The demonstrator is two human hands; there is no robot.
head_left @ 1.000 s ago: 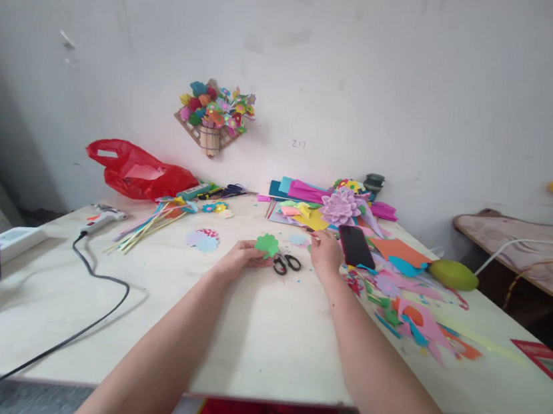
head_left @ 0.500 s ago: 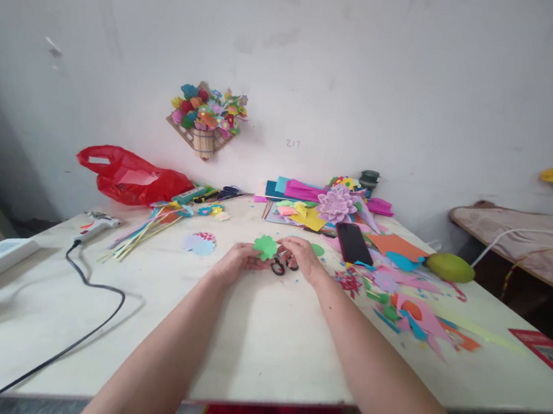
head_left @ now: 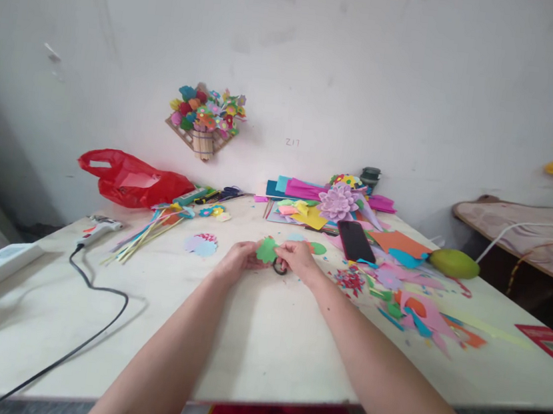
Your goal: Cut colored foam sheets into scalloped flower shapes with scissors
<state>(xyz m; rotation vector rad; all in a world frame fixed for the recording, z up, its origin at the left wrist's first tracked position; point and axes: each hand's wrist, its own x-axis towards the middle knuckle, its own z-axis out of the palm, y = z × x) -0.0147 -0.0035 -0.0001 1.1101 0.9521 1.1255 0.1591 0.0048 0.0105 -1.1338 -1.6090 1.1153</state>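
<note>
Room: white plastered wall behind a pale wooden table [head_left: 258,352], with a bunch of many-coloured paper flowers [head_left: 207,118] fixed to the wall.
Left hand: the left hand [head_left: 237,260] rested its heel on the table and pinched a green scalloped paper cut-out [head_left: 266,249] between thumb and fingertips, the fingers closed on its left edge.
Why so held: gripped at the rim only, the cut-out stood tilted up off the board, which, as I judged it, left most of its face free for the other hand.
Right hand: the right hand [head_left: 298,258] lay just beside, fingers bent, their tips at the cut-out's right edge and over the black-handled scissors [head_left: 280,268] lying on the table.
Right fingers: from where I stood I could not tell whether they gripped the scissors or only touched them.
Cut-out's place: mid-table, between the two hands.
Right of the hands: a black slab phone [head_left: 355,241], a litter of coloured paper scraps [head_left: 410,304], a green oval fruit [head_left: 454,263].
Left of the hands: thin coloured sticks [head_left: 145,234], a white glue gun [head_left: 97,229], a crumpled red plastic bag [head_left: 131,179].
</note>
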